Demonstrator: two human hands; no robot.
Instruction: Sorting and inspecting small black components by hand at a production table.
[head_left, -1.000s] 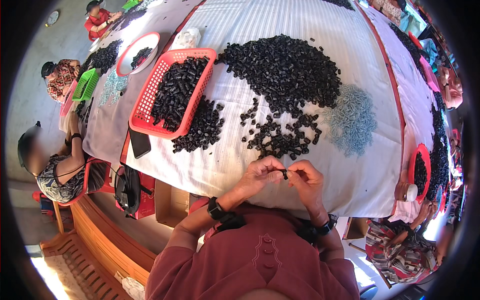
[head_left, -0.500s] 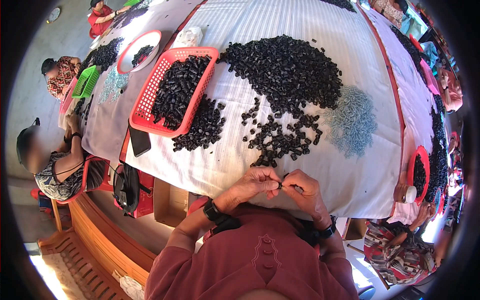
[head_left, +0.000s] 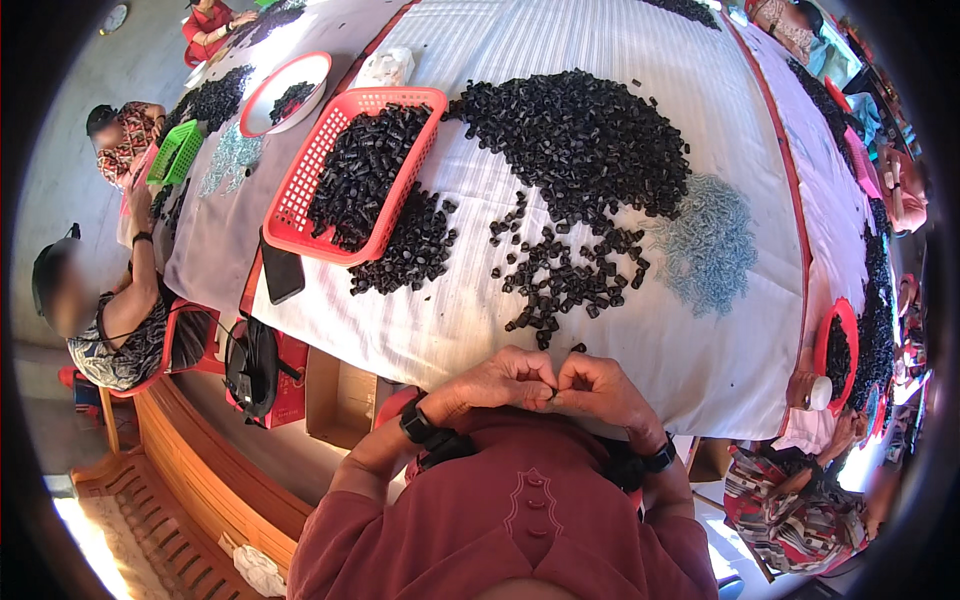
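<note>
Close together at the six o'clock edge of the worktop [head_left: 420, 335], the left hand [head_left: 508, 378] and right hand [head_left: 603, 392] pinch tight — each grip apparently on one small dark piece [head_left: 553, 394], mostly hidden between them. From there, loose black pieces [head_left: 562, 285] lie toward twelve, a blue pile [head_left: 708, 248] toward half past one.

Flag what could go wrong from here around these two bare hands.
The tiny dark piece, mostly hidden between the left hand and right hand, could slip and drop. The heap of tiny pale-blue translucent pieces borders the mound of small black pieces, so they might mix. The flat black phone-like slab lies near the edge of the white cloth-covered table and might get knocked off.
</note>
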